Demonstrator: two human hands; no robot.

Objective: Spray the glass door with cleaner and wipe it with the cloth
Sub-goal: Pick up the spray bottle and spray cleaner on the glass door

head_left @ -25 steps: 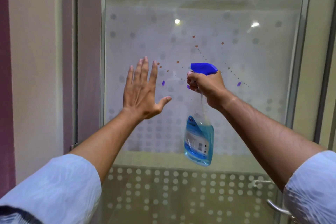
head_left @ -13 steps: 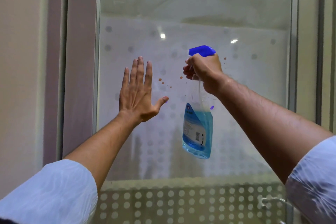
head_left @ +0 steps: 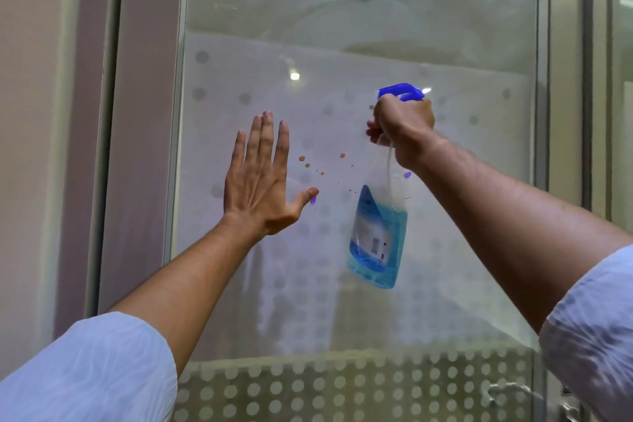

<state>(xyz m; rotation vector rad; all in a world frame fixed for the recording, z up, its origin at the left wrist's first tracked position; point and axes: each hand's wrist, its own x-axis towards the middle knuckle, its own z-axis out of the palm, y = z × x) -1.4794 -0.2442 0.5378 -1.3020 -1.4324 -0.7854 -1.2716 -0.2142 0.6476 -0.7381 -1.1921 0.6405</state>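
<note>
The glass door (head_left: pixel 342 44) fills the middle of the view, frosted with a dot pattern and wet streaks running down below the hands. My right hand (head_left: pixel 404 127) grips the neck of a clear spray bottle (head_left: pixel 378 236) of blue cleaner with a blue trigger head, its nozzle pointing left at the glass. My left hand (head_left: pixel 260 178) is flat and spread, palm toward the glass, to the left of the bottle and holding nothing. Small brown and purple specks dot the glass between the two hands. No cloth is in view.
A metal frame (head_left: pixel 178 147) edges the pane on the left, with a mauve jamb and beige wall beyond. Another frame post (head_left: pixel 544 79) stands on the right. A metal door handle (head_left: pixel 507 390) shows at the bottom right.
The view has tilted upward, so the frosted band sits lower. My right hand with the bottle rose on the glass. More wet streaks show below. My left hand stays spread.
</note>
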